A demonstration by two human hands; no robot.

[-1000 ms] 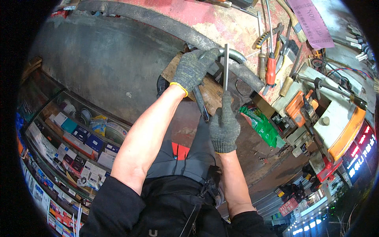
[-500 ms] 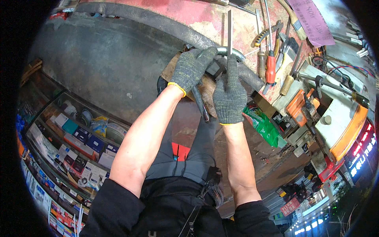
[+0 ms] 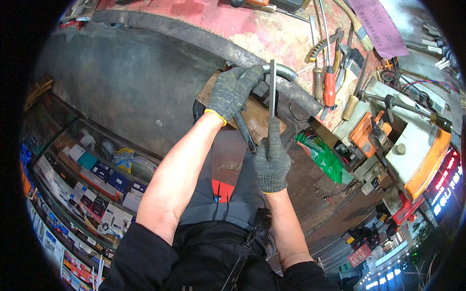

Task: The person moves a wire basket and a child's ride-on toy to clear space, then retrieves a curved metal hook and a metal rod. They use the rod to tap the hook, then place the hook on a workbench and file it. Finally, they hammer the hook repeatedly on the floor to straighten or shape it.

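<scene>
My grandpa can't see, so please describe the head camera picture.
A gloved left hand grips a curved metal bar while the gloved right hand holds a flat metal file across it, beside a red workbench with tools.

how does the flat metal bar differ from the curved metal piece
The flat metal bar is straight, while the curved metal piece bends in an arc. The right hand holds the flat metal bar; the left hand grips the curved metal piece. Both look grey and metallic.
</scene>
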